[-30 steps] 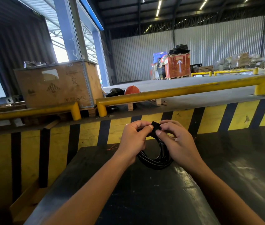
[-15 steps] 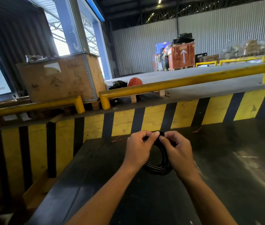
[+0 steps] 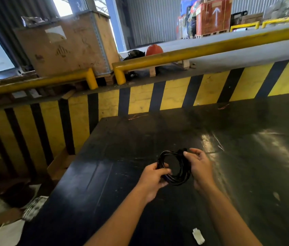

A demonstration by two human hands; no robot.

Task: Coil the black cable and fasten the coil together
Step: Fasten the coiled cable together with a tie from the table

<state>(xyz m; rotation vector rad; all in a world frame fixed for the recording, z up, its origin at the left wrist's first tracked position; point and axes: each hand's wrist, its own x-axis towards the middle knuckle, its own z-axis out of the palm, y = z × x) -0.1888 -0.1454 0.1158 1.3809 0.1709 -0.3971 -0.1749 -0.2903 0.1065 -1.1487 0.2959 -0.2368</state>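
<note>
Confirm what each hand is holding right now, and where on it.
Both hold the coiled black cable: left hand grips its lower-left arc, right hand pinches the upper-right side near the top.

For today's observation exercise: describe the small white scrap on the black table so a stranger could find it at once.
Start at the big black table below the yellow-and-black striped wall. Follow the right forearm back from the coiled black cable toward the near edge. There, left of that forearm, lies the small white scrap, the only pale thing on the dark top.
</note>
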